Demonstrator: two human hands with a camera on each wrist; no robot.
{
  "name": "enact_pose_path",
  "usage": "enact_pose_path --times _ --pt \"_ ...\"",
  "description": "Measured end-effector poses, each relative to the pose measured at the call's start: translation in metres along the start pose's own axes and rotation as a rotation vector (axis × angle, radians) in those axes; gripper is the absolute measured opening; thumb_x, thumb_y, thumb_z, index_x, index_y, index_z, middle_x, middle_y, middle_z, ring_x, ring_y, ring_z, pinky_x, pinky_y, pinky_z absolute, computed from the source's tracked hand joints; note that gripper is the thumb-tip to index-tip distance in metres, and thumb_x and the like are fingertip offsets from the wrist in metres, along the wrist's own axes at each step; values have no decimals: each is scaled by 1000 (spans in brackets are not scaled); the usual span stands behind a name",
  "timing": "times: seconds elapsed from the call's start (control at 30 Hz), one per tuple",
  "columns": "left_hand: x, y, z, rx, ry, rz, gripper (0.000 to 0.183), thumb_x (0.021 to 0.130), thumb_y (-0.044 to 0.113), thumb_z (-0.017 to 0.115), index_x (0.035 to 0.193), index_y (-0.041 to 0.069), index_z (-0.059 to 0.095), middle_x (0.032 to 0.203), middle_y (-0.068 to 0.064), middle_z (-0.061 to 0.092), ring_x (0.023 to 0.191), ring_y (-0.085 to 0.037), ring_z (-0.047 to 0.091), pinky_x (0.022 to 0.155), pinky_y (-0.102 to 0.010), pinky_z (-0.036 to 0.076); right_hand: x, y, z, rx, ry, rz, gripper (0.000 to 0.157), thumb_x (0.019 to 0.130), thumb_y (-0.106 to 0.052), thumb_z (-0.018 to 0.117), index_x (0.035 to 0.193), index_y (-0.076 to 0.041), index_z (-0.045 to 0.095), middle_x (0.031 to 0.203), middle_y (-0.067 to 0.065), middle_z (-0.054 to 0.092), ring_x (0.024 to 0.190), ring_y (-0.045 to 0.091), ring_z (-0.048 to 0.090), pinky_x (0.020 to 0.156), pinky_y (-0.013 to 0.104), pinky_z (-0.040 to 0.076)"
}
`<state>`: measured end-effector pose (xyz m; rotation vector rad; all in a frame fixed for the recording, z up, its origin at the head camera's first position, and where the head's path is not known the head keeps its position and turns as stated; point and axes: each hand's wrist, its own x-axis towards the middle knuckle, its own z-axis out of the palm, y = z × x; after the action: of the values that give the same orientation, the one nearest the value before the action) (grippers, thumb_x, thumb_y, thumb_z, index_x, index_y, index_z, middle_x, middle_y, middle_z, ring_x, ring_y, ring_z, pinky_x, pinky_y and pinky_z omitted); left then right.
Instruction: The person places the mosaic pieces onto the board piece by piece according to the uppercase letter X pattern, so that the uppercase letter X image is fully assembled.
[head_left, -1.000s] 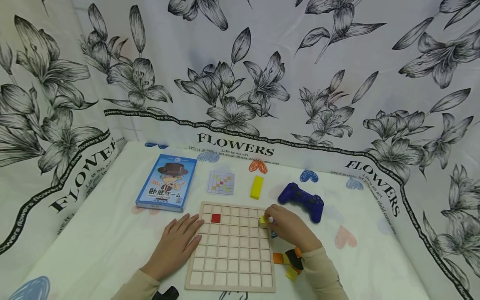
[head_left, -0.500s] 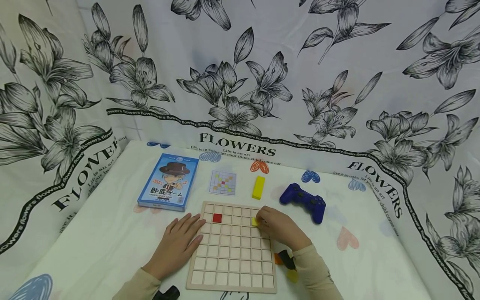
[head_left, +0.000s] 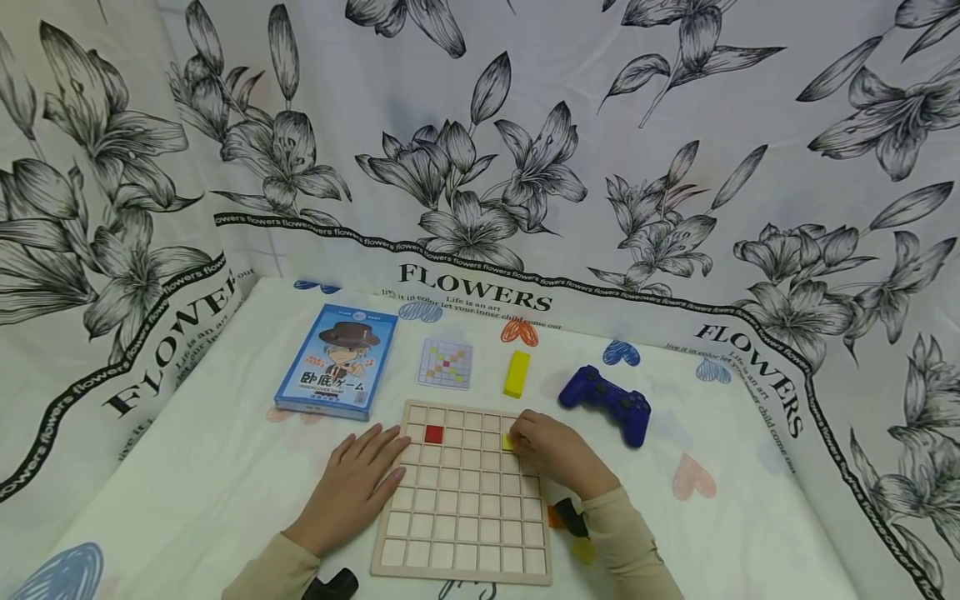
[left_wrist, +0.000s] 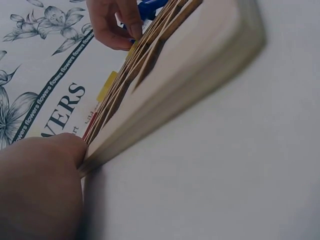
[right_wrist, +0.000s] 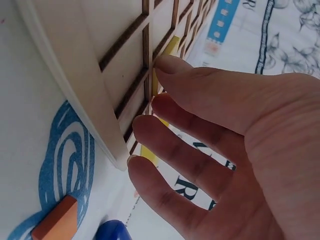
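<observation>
A wooden grid board (head_left: 461,575) lies on the cloth, with a red square tile (head_left: 433,434) in a cell near its upper left corner. My left hand (head_left: 348,496) rests flat by the board's left edge, fingers straight, fingertips at the rim. At the upper right of the grid, my right hand (head_left: 558,454) pinches a yellow square tile (head_left: 507,442) between thumb and index finger. From the right wrist view, this yellow tile (right_wrist: 172,45) sits right at a cell, thumb tip against it, while the other fingers are spread over the board's edge.
Behind the board are a blue game box (head_left: 337,362), a small printed pattern card (head_left: 446,363), a yellow block (head_left: 516,374) and a blue game controller (head_left: 604,404). Loose orange (right_wrist: 55,218) and yellow tiles (head_left: 582,549) lie right of the board, partly behind the right wrist.
My right hand has moved left, bringing the yellow tile from the board's right edge to a cell further in, and has stayed there since. The left hand keeps its place.
</observation>
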<state>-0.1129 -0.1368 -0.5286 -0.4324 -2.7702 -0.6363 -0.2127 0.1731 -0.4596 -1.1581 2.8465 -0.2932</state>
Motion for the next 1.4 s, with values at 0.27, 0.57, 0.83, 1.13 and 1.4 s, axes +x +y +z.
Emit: enact_pose_path --times 0.27,0.57,0.83,1.13,1.4 --pt "0 1 2 -11 -9 -3 47 98 39 50 141 21 49 146 -3 46 138 -28 35 112 -55 20 -5 0 -5 15 -32 23 11 91 -17 67 102 -14 67 103 -4 62 91 9 60 82 28 55" --pt "-2 1 2 0 6 -13 46 97 39 53 139 21 51 145 -2 47 138 -28 36 111 -55 22 -50 10 -31 103 -63 249 25 88 -20 70 110 -12 64 110 -3 60 93 14 61 81 34 55" --pt "-2 -3 -3 0 5 -20 46 96 39 54 139 21 51 146 -2 46 138 -28 35 111 -56 21 -105 20 -37 152 -96 467 27 85 -16 72 111 -14 63 110 -1 61 93 18 62 81 37 55" --pt "-1 -4 -4 -17 -8 -31 47 97 39 52 141 21 49 147 -2 45 139 -28 33 112 -55 19 -141 28 -23 212 -135 665 31 81 -18 76 109 -15 62 98 -4 56 81 11 52 72 33 50" --pt "1 0 -1 -20 -26 -25 47 97 39 52 141 22 49 147 -2 45 139 -29 34 112 -55 19 -159 30 -11 269 -182 713 32 79 -25 77 107 -20 65 101 -5 56 82 12 51 73 33 52"
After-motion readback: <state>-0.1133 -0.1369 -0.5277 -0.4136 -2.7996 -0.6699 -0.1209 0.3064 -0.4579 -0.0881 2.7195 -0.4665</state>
